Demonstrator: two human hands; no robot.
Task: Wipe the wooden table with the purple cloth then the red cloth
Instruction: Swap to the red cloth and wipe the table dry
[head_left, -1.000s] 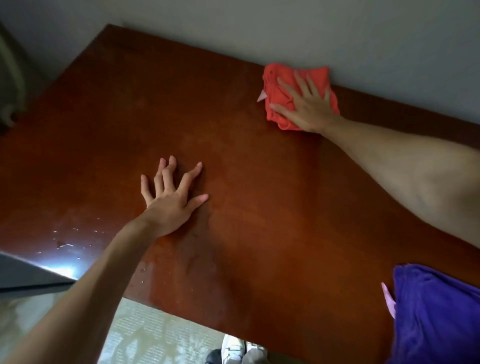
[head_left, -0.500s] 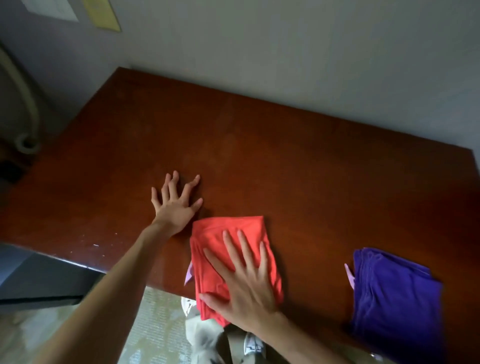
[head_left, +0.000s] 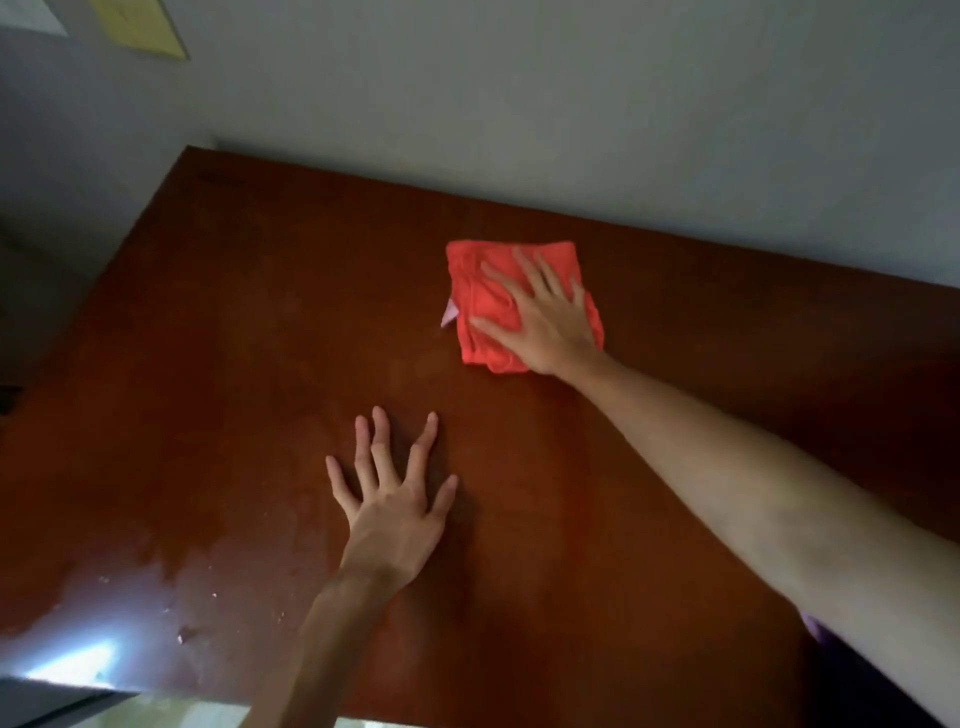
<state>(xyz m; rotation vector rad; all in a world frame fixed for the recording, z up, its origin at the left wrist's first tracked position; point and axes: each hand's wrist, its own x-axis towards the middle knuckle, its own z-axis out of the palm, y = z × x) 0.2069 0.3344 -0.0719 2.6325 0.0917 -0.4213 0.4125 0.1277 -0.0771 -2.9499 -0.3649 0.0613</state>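
While the right hand (head_left: 545, 317) lies flat on the red cloth (head_left: 498, 306), fingers straight and spread, pressing it down rather than gripping it, the second half of the job looks to be the one in hand: wiping with the red cloth. The cloth is folded into a rough square and sits toward the far edge of the wooden table (head_left: 249, 322), near the wall (head_left: 571, 104), a little right of the middle, with a small pale tag poking out at its left side. The left hand (head_left: 389, 499) rests on the bare wood nearer to the person, palm down and fingers splayed, holding nothing; it seems to be there as a brace while the other arm reaches out. Of the purple cloth (head_left: 818, 631) I can see only a dim sliver at the near right, tucked under the right forearm, so it appears to be set aside, which fits the purple pass being over. Toward the near left corner the wood shows a paler patch and some small light specks, catching a bright glare at the edge. My guess is that the next move needs steady downward pressure from the flat palm so the folded cloth slides as one piece and does not bunch or unfold, and that the strokes should carry across to the left and near parts of the top, where those specks lie.
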